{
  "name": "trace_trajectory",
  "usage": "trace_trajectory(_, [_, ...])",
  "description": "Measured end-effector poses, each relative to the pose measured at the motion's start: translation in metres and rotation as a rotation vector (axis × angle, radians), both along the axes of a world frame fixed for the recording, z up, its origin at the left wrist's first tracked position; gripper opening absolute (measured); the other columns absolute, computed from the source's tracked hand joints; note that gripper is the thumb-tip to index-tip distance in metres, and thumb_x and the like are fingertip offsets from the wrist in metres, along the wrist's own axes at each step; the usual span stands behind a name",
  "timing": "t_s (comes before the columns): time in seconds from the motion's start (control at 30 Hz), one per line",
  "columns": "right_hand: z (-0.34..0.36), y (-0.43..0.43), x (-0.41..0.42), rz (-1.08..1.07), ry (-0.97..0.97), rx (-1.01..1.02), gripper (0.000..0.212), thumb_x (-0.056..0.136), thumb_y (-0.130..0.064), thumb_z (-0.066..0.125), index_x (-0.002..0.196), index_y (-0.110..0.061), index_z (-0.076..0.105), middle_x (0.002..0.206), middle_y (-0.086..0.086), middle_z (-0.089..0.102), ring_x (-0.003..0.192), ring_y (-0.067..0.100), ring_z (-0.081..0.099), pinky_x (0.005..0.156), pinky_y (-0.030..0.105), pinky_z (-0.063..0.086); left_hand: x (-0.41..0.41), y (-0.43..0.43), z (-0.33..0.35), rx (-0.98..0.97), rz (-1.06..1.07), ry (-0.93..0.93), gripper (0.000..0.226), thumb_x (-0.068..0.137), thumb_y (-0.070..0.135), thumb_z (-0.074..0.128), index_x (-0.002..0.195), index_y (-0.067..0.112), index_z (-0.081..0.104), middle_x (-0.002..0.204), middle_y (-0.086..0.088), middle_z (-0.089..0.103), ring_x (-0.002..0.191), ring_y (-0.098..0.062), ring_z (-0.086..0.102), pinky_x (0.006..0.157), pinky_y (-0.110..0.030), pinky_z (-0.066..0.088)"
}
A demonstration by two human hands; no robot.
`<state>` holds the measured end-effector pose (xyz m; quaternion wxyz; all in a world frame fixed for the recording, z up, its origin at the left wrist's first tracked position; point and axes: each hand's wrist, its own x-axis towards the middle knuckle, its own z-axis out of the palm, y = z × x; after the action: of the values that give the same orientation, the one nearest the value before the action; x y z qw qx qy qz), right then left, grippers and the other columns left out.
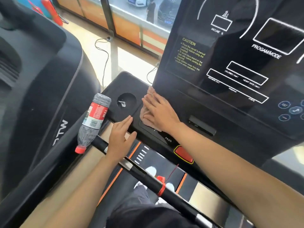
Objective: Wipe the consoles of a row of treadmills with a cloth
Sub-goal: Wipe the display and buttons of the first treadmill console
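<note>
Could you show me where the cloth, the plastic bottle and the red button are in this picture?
cloth (143,114), head view, on its pink left edge.
plastic bottle (94,120), head view, on its red and white label.
red button (183,153), head view, on the middle of its red face.

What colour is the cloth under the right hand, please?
The cloth is pinkish-beige, best seen in head view.
</note>
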<state>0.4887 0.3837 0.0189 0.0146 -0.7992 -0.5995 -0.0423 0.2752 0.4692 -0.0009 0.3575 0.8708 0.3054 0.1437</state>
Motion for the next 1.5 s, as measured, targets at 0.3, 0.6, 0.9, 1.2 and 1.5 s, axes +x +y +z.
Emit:
trace_trajectory(0.3, [0.012,-0.004,-0.067,-0.214,0.512,0.118,0.082,0.093,-0.064,0.052,0.161,-0.033,0.018,0.172,-0.004,0.004,0.158,0.019,-0.008,0.127,0.046,0.003,-0.012,0.012,0.000,-0.001,0.138,-0.225,0.041,0.094,0.022,0.055,0.130,0.008,0.066,0.134,-0.004,0.065,0.126,-0.018,0.059,0.109,-0.046,0.047])
trace_trajectory(0.6, [0.009,-0.152,-0.081,-0.632,0.370,0.374,0.045,0.086,-0.036,0.069,0.128,-0.018,0.067,0.143,0.000,0.058,0.136,0.024,0.046,0.109,0.044,0.037,0.058,0.028,0.018,0.465,-0.441,0.120,0.065,0.106,0.041,0.036,0.164,0.016,0.020,0.172,-0.009,0.015,0.159,-0.032,0.014,0.128,-0.050,0.019])
trace_trajectory(0.9, [0.002,-0.293,-0.090,-1.048,0.215,0.407,0.050,0.090,-0.038,0.058,0.131,-0.011,0.063,0.145,0.008,0.054,0.132,0.036,0.045,0.106,0.051,0.035,0.071,0.020,0.003,0.736,-0.593,0.260,0.063,0.109,0.041,0.022,0.165,0.018,0.004,0.172,-0.020,0.003,0.160,-0.036,0.000,0.129,-0.054,0.009])
trace_trajectory(1.2, [-0.013,-0.347,-0.106,-1.145,0.481,0.431,0.070,0.090,-0.048,0.054,0.146,-0.007,0.049,0.160,0.010,0.040,0.146,0.028,0.035,0.117,0.045,0.026,0.072,-0.047,-0.004,0.718,-0.689,0.242,0.060,0.110,0.040,0.018,0.165,0.015,0.012,0.171,-0.019,0.012,0.160,-0.036,0.004,0.127,-0.057,0.012])
trace_trajectory(1.5, [-0.011,-0.365,-0.111,-1.078,0.531,0.491,0.070,0.085,-0.020,0.080,0.148,-0.009,0.049,0.157,0.005,0.044,0.146,0.022,0.036,0.120,0.039,0.027,0.094,-0.148,-0.006,0.685,-0.845,0.236,0.064,0.109,0.044,0.007,0.164,0.011,0.008,0.172,-0.018,0.006,0.160,-0.035,-0.001,0.127,-0.056,0.011])
